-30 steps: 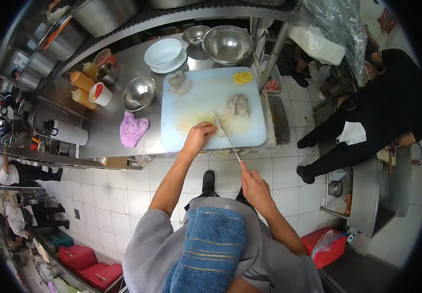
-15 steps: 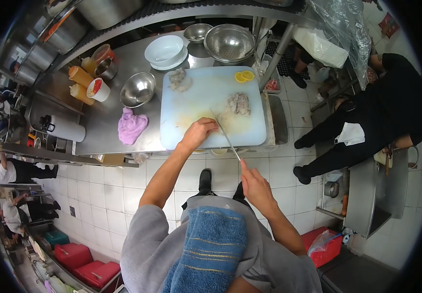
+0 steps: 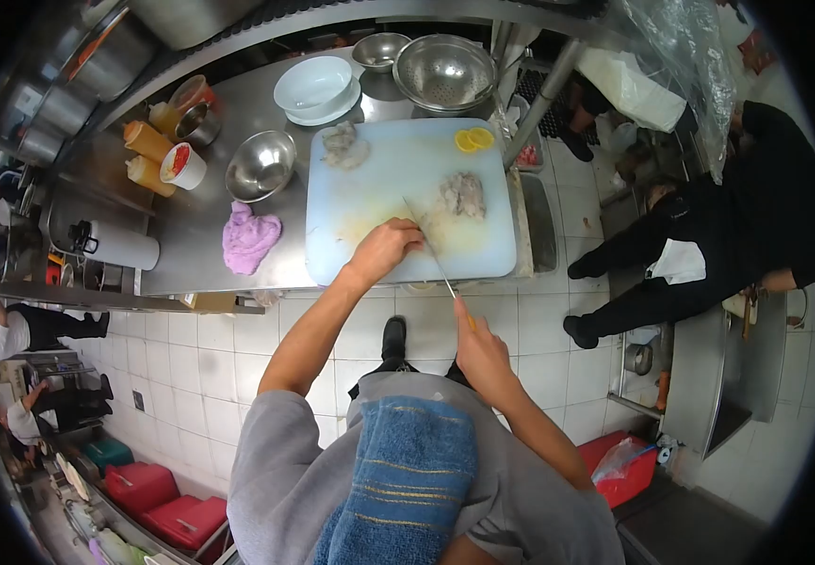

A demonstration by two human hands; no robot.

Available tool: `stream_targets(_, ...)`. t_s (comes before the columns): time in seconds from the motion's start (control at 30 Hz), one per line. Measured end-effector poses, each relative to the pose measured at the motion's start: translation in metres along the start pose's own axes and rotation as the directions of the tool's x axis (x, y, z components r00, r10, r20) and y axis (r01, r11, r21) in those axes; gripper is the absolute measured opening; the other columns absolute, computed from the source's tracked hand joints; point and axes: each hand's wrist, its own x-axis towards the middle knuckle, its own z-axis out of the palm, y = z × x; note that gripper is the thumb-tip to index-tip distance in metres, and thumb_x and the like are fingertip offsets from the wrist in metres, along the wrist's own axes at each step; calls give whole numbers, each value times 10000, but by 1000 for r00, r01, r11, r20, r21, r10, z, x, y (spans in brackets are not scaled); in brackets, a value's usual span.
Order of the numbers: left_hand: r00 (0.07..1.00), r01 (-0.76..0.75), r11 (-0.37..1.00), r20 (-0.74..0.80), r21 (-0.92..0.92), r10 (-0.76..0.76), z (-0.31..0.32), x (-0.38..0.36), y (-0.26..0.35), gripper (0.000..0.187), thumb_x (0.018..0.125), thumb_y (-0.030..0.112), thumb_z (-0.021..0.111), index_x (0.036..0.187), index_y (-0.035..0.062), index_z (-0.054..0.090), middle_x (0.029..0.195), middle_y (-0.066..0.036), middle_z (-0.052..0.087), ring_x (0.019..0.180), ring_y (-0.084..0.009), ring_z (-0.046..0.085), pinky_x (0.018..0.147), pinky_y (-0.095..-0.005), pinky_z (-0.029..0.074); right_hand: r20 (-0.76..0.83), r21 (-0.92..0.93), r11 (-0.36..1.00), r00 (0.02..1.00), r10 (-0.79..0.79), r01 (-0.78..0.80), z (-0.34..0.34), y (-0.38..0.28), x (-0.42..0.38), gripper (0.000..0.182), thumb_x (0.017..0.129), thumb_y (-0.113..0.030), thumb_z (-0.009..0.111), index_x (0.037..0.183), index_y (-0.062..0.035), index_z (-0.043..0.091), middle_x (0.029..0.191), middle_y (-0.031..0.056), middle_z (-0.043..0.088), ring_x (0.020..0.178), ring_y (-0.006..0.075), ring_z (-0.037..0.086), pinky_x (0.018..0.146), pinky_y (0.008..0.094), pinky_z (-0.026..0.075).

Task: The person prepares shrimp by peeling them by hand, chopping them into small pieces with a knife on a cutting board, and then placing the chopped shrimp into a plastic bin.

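Steel surface (image 3: 195, 243), pale board (image 3: 360, 200). My right hand (image 3: 483, 351) holds the knife (image 3: 441, 267) by its handle (image 3: 472, 324), likely the surest grip; blade (image 3: 431, 247) over board, seemingly stiff, light. Left hand (image 3: 391, 247) curled, any hold hidden.

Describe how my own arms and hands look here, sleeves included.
Your left hand and right hand are both bare, with no gloves. Your left forearm and right forearm are uncovered too. The left sleeve is short, loose and plain grey, ending near the elbow, part of a grey shirt.
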Motion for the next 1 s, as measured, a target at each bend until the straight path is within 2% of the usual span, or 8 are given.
stream_targets(0.13,1000,-14,1000,-19,-7,14,-1,-2,0,111,801,66,709,904,30,732,1011,-116,712,970,-328,658,865,-387,539,-23,-28,1000,1000,-12,11,7,3,42,666,902,-32,514,1539,-97,328,1016,264,638,888,457,675,774,519,555)
stream_targets(0.23,994,4,999,-109,-37,-8,5,-5,0,113,807,49,715,914,14,724,1003,-126,711,945,-328,669,839,-383,546,-327,383,847,912,-249,368,13,51,71,571,977,-126,564,1526,-153,406,828,191,624,753,360,659,703,473,536)
stream_targets(0.37,966,130,976,-201,-176,-165,14,-11,8,111,817,24,725,921,-14,710,982,-148,709,888,-311,692,784,-378,556,-176,592,795,984,-35,135,-13,67,73,551,970,-143,602,1499,-160,451,805,110,654,658,229,643,577,368,511)
stream_targets(0.43,914,250,942,-267,-222,-305,23,-14,16,157,808,49,749,944,-14,702,957,-164,703,842,-299,692,755,-378,555,24,720,687,993,119,-100,-33,59,70,561,982,-158,601,1516,-171,429,775,57,619,553,141,559,492,313,467)
stream_targets(0.53,836,400,891,-313,-215,-451,30,-4,34,255,787,100,792,989,-12,685,925,-182,694,796,-296,685,729,-383,552,25,808,574,982,189,-131,-49,46,59,555,991,-154,588,1521,-192,427,786,8,564,513,63,456,436,251,398)
stream_targets(0.7,766,496,855,-386,-153,-514,48,16,33,279,795,80,727,1053,-8,666,920,-198,688,802,-319,685,732,-403,549,-42,843,534,983,178,-61,-69,44,49,557,993,-120,565,1527,-182,420,798,11,562,489,57,453,414,240,387)
stream_targets(0.8,763,495,856,-398,-149,-510,42,28,21,270,799,36,651,1063,-23,651,946,-231,664,838,-387,663,757,-453,543,-51,839,542,988,148,-38,-73,54,44,565,993,-97,556,1533,-158,404,799,12,554,489,60,465,408,233,383)
stream_targets(1.0,723,446,843,-434,-301,-538,42,74,-16,245,810,76,688,1028,-35,675,874,-204,721,786,-336,713,750,-394,563,-60,852,520,978,199,-53,-68,69,26,566,986,-96,563,1527,-170,418,791,7,561,475,54,450,411,239,382)
